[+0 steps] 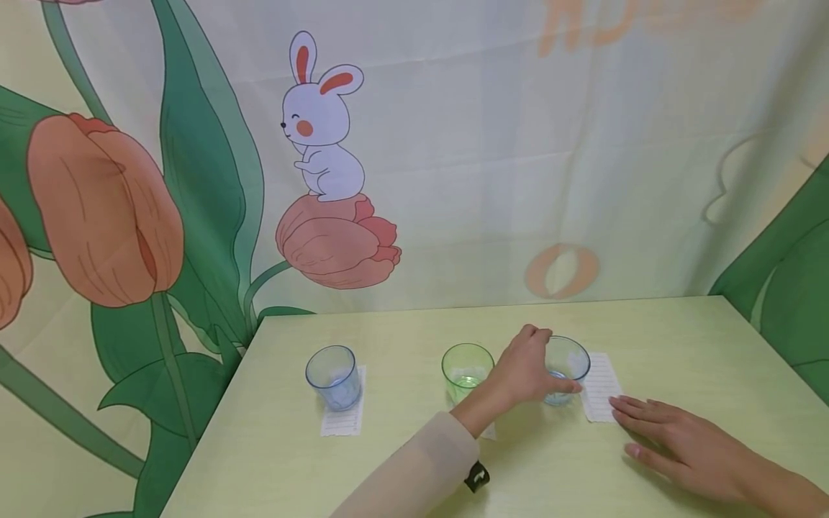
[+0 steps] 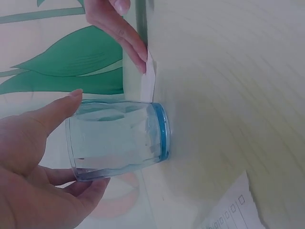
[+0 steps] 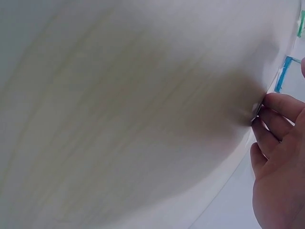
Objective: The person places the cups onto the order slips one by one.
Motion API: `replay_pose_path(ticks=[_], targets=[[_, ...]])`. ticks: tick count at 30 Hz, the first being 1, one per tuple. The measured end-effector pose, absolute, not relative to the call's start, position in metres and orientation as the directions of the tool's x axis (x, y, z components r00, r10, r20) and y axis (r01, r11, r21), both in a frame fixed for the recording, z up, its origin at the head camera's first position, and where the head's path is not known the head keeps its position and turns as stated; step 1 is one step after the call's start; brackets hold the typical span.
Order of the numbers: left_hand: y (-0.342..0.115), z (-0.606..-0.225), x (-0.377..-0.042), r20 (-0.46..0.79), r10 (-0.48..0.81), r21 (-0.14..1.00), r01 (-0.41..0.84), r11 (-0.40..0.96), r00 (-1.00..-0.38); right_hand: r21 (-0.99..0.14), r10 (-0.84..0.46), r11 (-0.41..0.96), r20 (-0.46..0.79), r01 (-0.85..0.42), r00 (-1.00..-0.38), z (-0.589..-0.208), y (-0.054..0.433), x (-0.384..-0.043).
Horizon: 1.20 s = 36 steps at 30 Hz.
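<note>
My left hand (image 1: 526, 365) reaches across and grips a clear bluish drinking glass (image 1: 570, 358) near its rim, thumb on one side and fingers on the other. In the left wrist view the glass (image 2: 114, 138) has a blue base; whether the base touches the table I cannot tell. Just right of it lies a strip of lined paper (image 1: 601, 388), partly behind the glass. My right hand (image 1: 696, 447) rests with fingers extended, its fingertips at the paper's right edge. The right wrist view shows the same hand (image 3: 281, 138) low at the tabletop.
A green glass (image 1: 468, 367) stands left of the gripped glass, partly behind my left forearm, with a paper corner (image 1: 488, 432) showing beneath. Farther left, a blue glass (image 1: 334, 378) stands on another paper strip (image 1: 342, 423). A printed curtain (image 1: 453, 144) hangs behind the table (image 1: 259, 467).
</note>
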<state>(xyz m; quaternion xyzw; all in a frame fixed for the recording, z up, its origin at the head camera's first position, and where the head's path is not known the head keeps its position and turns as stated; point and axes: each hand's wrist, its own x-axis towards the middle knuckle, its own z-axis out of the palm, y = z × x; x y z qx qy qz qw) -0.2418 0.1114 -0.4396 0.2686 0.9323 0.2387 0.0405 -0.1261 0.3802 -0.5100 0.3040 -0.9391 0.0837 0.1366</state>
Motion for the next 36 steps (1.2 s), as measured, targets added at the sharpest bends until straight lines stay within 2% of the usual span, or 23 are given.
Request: replay_pose_path(ticks=[9, 18, 28, 36], targets=[[0.115, -0.443, -0.239, 0.035, 0.459, 0.58, 0.392, 0.714, -0.888, -0.074, -0.541, 0.806, 0.311, -0.587, -0.782, -0.509, 0.379, -0.125], [0.12, -0.455, -0.23, 0.063, 0.349, 0.758, 0.273, 0.593, -0.935, -0.068, -0.535, 0.814, 0.297, -0.577, -0.791, -0.508, 0.377, -0.124], [0.122, -0.474, -0.227, 0.084, 0.274, 0.849, 0.213, 0.483, -0.958, -0.081, -0.524, 0.821, 0.284, -0.564, -0.803, -0.505, 0.375, -0.123], [0.123, -0.484, -0.229, 0.135, 0.286, 0.844, 0.261, 0.468, -0.949, -0.087, -0.513, 0.83, 0.27, -0.552, -0.815, -0.509, 0.377, -0.124]])
